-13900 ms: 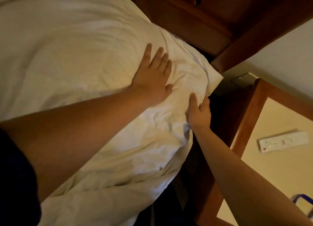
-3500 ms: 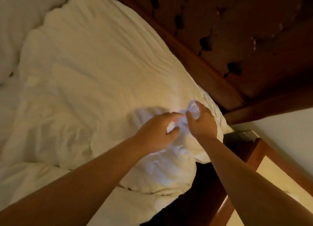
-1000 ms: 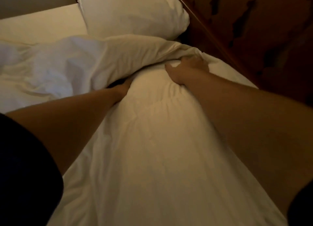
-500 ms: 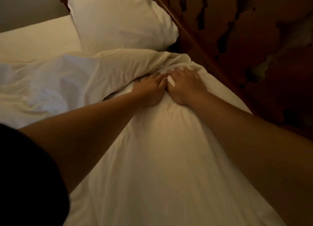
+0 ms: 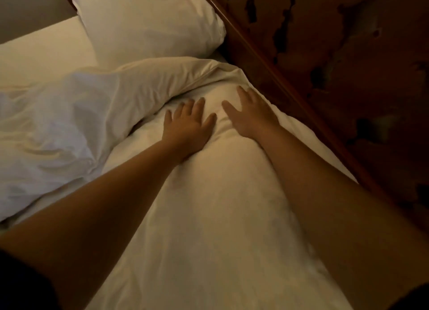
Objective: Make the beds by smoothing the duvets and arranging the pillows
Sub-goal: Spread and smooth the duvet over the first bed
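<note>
Both hands lie flat, fingers spread and holding nothing, on the near pillow (image 5: 209, 205): left hand (image 5: 188, 130) beside right hand (image 5: 251, 118), pressing its far end against the carved wooden headboard (image 5: 325, 65). This looks like the pillow-settling step. Next, the rumpled duvet (image 5: 69, 114) bunched to the left probably needs pulling straight. 1 more pillow (image 5: 148, 19) sits beyond, on the dim-lit bed's white sheet (image 5: 41, 54).

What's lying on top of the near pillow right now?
Both hands press flat on the near pillow: left hand beside right hand. The bunched duvet touches its far-left edge. What lies beneath the pillow is covered.
</note>
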The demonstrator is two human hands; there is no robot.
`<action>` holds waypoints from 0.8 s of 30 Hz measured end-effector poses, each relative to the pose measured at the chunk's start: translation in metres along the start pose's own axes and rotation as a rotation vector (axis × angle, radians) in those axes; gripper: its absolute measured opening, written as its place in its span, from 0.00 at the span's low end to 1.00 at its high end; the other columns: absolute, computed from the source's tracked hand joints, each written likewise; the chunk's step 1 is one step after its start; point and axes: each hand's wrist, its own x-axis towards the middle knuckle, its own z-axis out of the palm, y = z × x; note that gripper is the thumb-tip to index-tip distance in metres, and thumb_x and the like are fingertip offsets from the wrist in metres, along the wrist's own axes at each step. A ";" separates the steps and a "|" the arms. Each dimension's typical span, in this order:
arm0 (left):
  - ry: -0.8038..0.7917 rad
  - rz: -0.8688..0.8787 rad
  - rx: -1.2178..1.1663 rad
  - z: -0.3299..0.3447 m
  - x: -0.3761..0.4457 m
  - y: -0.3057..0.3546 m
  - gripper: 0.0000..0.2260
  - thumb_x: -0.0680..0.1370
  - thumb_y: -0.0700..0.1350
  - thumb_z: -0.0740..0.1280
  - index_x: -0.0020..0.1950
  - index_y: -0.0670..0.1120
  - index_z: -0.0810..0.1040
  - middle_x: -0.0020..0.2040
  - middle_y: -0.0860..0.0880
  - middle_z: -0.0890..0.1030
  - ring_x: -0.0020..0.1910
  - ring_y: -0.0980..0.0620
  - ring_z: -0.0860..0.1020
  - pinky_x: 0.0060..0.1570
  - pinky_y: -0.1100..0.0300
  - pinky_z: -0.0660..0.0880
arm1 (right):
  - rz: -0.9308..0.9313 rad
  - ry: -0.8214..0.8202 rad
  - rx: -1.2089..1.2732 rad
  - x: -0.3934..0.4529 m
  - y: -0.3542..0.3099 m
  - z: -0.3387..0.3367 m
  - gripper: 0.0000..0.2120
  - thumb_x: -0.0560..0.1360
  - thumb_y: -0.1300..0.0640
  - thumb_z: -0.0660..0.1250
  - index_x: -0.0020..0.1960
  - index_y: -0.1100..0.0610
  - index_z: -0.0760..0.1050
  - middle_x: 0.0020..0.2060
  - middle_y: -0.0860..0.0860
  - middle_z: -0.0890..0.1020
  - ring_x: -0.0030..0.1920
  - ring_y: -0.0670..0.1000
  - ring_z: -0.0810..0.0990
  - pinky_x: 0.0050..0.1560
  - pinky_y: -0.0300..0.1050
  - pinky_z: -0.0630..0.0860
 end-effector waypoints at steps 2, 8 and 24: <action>0.020 0.001 -0.030 0.005 -0.035 0.006 0.30 0.83 0.66 0.45 0.84 0.58 0.43 0.85 0.51 0.44 0.83 0.49 0.42 0.80 0.42 0.38 | 0.033 -0.030 -0.038 -0.036 0.007 -0.001 0.40 0.81 0.28 0.49 0.85 0.46 0.42 0.85 0.52 0.45 0.84 0.54 0.46 0.81 0.55 0.46; 0.020 0.136 -0.071 0.001 -0.089 0.034 0.30 0.83 0.65 0.46 0.83 0.61 0.43 0.84 0.52 0.40 0.82 0.46 0.35 0.78 0.40 0.33 | 0.165 0.103 -0.150 -0.175 0.020 -0.014 0.40 0.80 0.28 0.47 0.85 0.47 0.43 0.85 0.53 0.48 0.84 0.55 0.47 0.81 0.53 0.47; -0.172 0.531 0.533 0.019 -0.039 0.169 0.29 0.80 0.70 0.49 0.77 0.61 0.67 0.79 0.45 0.63 0.78 0.41 0.59 0.75 0.35 0.53 | 0.266 0.048 0.188 -0.176 0.087 0.010 0.40 0.82 0.34 0.57 0.84 0.56 0.53 0.82 0.57 0.62 0.80 0.57 0.63 0.78 0.52 0.60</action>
